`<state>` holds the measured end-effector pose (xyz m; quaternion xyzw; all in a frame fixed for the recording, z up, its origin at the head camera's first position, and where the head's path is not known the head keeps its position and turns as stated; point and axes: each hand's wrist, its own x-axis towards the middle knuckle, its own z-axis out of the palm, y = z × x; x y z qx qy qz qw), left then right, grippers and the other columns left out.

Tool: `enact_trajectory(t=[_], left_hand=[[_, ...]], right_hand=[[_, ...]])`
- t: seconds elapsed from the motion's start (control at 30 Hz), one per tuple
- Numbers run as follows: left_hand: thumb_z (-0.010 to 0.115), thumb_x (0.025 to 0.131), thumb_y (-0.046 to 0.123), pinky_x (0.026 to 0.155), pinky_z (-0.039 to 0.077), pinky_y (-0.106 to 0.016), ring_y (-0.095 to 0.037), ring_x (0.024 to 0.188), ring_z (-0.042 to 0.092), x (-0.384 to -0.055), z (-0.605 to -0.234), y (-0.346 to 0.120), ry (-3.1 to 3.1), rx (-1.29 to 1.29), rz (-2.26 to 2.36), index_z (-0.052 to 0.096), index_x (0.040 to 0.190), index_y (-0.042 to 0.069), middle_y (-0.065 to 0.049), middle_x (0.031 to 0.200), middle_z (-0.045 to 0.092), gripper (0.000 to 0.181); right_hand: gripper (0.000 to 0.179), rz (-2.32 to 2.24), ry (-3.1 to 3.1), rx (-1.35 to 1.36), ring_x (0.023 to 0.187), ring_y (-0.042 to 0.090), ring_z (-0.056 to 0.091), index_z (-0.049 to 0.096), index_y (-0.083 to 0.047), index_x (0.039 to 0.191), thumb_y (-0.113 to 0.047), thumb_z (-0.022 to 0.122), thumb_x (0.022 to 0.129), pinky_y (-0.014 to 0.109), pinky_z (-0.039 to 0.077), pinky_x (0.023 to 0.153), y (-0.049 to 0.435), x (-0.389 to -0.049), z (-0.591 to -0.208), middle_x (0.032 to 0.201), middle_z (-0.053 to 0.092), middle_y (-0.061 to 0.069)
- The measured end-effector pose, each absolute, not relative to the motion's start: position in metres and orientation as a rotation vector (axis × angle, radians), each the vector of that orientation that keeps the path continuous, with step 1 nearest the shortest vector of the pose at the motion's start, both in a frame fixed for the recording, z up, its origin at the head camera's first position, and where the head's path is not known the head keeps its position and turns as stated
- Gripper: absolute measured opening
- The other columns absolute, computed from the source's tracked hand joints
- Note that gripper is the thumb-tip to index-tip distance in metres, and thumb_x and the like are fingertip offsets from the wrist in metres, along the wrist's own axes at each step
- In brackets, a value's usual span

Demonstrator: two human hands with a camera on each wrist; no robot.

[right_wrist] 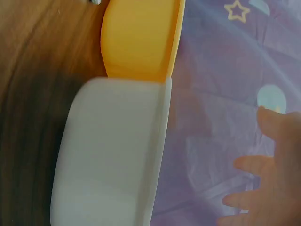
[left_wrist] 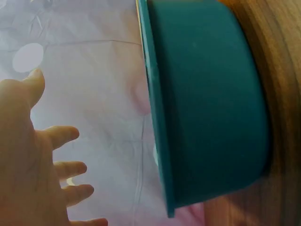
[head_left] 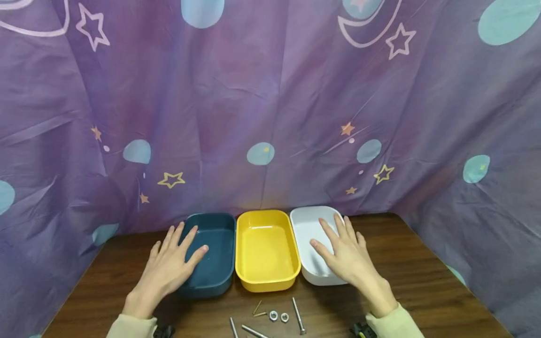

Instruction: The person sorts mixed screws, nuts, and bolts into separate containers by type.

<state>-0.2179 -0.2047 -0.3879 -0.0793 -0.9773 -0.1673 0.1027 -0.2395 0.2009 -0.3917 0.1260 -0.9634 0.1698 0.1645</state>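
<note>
"Where are the trays?"

"In a row at the back of the table [head_left: 427, 277]: dark blue tray [head_left: 219, 253] on the left, yellow tray [head_left: 267, 253] in the middle, white tray [head_left: 307, 234] on the right."

"What's in them?"

"The yellow one shows bare floor from wall to wall. The other two show bare floor where the hands don't cover them."

"And the hands?"

"Both spread, palms down, holding nothing. The left hand [head_left: 166, 268] is over the blue tray's outer side, the right hand [head_left: 350, 258] over the white tray's."

"How about room around them?"

"The tray rims stand side by side, close to the purple curtain [head_left: 262, 94] behind. Wood runs outward past each hand to the table's slanting side edges. In front lie two brass-coloured screws [head_left: 260, 314], two nuts [head_left: 273, 316] and a long bolt [head_left: 298, 317]; two more metal shafts [head_left: 254, 331] are cut off by the lower border of the head view."

"Do the wrist cameras add anything?"

"The left one shows the blue tray's outer wall and a gap between rim and hand. The right one shows the same gap at the white tray, fingers blurred. Only the head view looks down into all three."
</note>
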Motion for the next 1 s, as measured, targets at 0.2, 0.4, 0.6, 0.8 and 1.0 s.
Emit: enact_trajectory(t=[0.2,0.4,0.6,0.8,1.0], left_hand=[[0.032,0.097,0.066,0.1,0.022,-0.069,-0.045,0.14,0.023,-0.222,-0.39,-0.21,-2.847,-0.229,-0.529,0.034,0.152,0.012,-0.022,0.156,0.022,0.077],[0.032,0.096,0.067,0.097,0.026,-0.07,-0.05,0.133,0.031,-0.224,-0.395,-0.219,-2.845,-0.204,-0.577,0.035,0.151,0.009,-0.025,0.153,0.027,0.08],[0.03,0.096,0.068,0.094,0.028,-0.072,-0.052,0.13,0.033,-0.229,-0.403,-0.23,-2.887,-0.187,-0.6,0.036,0.15,0.007,-0.028,0.15,0.028,0.082],[0.032,0.097,0.066,0.09,0.033,-0.071,-0.052,0.126,0.039,-0.234,-0.411,-0.239,-2.879,-0.179,-0.609,0.039,0.147,0.003,-0.029,0.147,0.033,0.081],[0.044,0.099,0.054,0.088,0.039,-0.067,-0.049,0.121,0.047,-0.237,-0.414,-0.244,-2.837,-0.181,-0.645,0.045,0.143,0.002,-0.027,0.141,0.042,0.068]], right_hand=[[0.063,0.461,-2.635,0.473,0.138,0.049,0.025,0.051,-0.011,0.142,-0.052,0.057,0.094,0.072,0.027,0.097,0.194,-0.233,-0.39,0.149,0.034,0.026],[0.055,0.44,-2.54,0.585,0.132,0.048,0.036,0.058,-0.008,0.135,-0.041,0.066,0.091,0.066,0.032,0.099,0.186,-0.228,-0.393,0.143,0.044,0.026],[0.05,0.382,-2.49,0.69,0.127,0.043,0.044,0.061,-0.01,0.13,-0.037,0.07,0.089,0.062,0.042,0.088,0.178,-0.222,-0.398,0.14,0.048,0.022],[0.042,0.373,-2.437,0.825,0.123,0.035,0.049,0.064,-0.01,0.122,-0.03,0.073,0.086,0.054,0.047,0.081,0.172,-0.213,-0.403,0.135,0.051,0.02],[0.044,0.376,-2.417,0.924,0.12,0.032,0.051,0.063,-0.01,0.123,-0.027,0.076,0.084,0.052,0.046,0.087,0.168,-0.203,-0.408,0.13,0.055,0.018]])
